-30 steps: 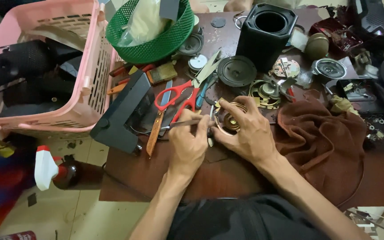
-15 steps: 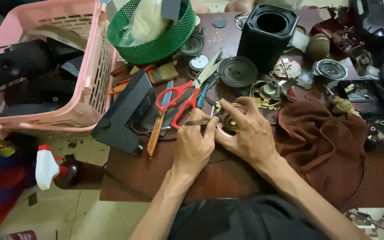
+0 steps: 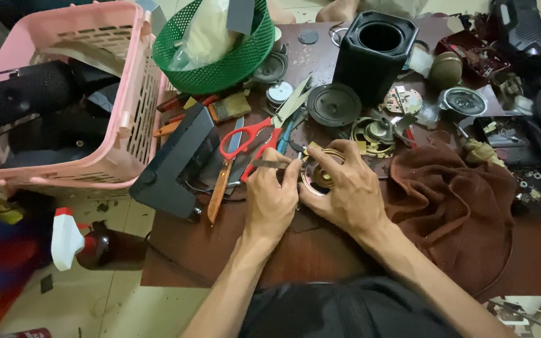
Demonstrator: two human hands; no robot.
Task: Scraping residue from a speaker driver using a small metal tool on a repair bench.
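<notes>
My left hand (image 3: 272,199) pinches a thin flat metal blade (image 3: 265,164) that points left across the brown table (image 3: 220,250). My right hand (image 3: 345,188) cups a round brass-coloured speaker frame (image 3: 318,176) at the table's middle and holds it steady. The two hands touch over that frame, which is mostly hidden by my fingers. Red-handled scissors (image 3: 250,141) lie just beyond my left hand.
A black box (image 3: 169,168) lies at the left edge beside a pink basket (image 3: 129,100). A green basket (image 3: 220,62), a black speaker cabinet (image 3: 374,53), a loose speaker cone (image 3: 334,104) and several small parts crowd the back. A brown cloth (image 3: 455,206) covers the right side.
My hands have stayed over the round frame. The left hand's fingers have shifted slightly on the blade; nothing else has moved.
</notes>
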